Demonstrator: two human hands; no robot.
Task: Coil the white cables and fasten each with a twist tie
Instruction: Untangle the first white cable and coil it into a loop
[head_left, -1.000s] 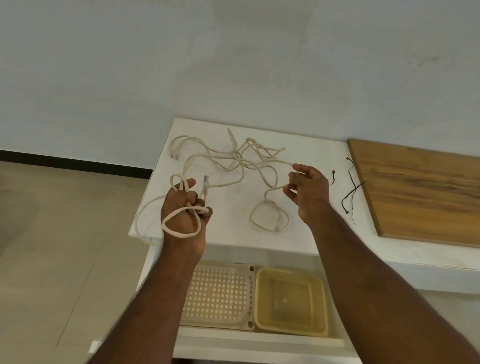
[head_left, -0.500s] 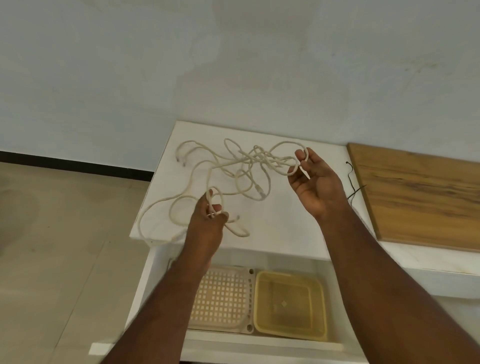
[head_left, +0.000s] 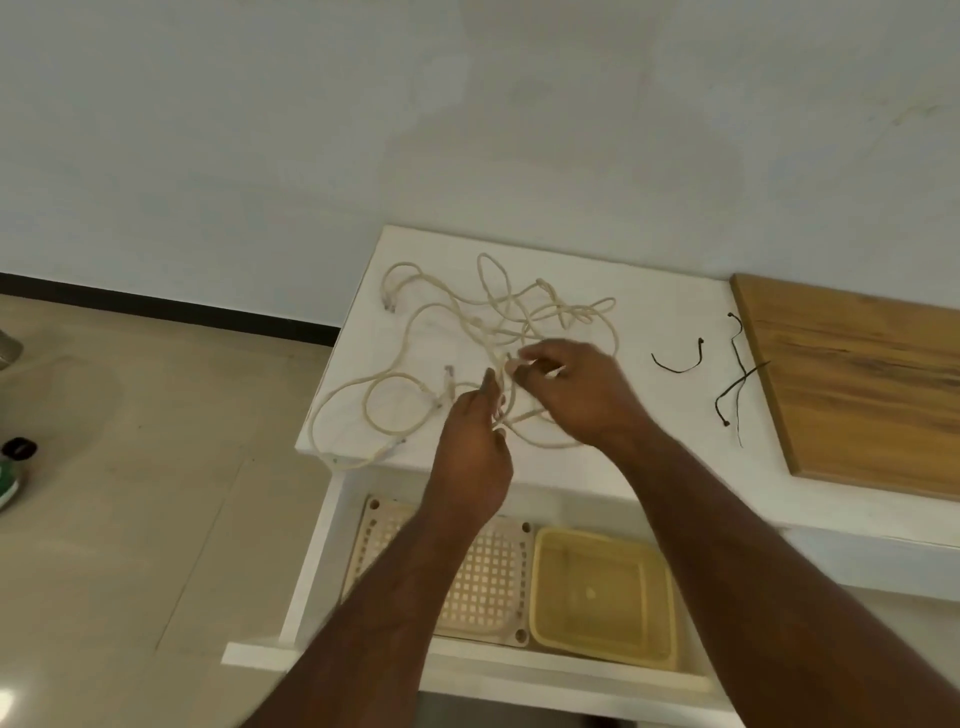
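Tangled white cables (head_left: 498, 317) sprawl over the white counter (head_left: 649, 415), with loops reaching its left and front edge. My left hand (head_left: 475, 457) pinches a strand of white cable near the counter's front. My right hand (head_left: 576, 395) is just to its right, fingers closed on a cable end. The two hands nearly touch above the tangle. Black twist ties lie to the right: a curved one (head_left: 680, 361) and a crossed pair (head_left: 735, 384) by the wooden board.
A wooden board (head_left: 857, 389) covers the counter's right part. Below the counter's front an open drawer holds a perforated beige tray (head_left: 483, 577) and a yellow plastic tub (head_left: 602, 592). Tiled floor is on the left, with a small dark-capped object (head_left: 18, 452).
Both hands have come down and together over the tangle. The right hand dropped from its raised spot at the right; the loose cable loops shifted on the counter.
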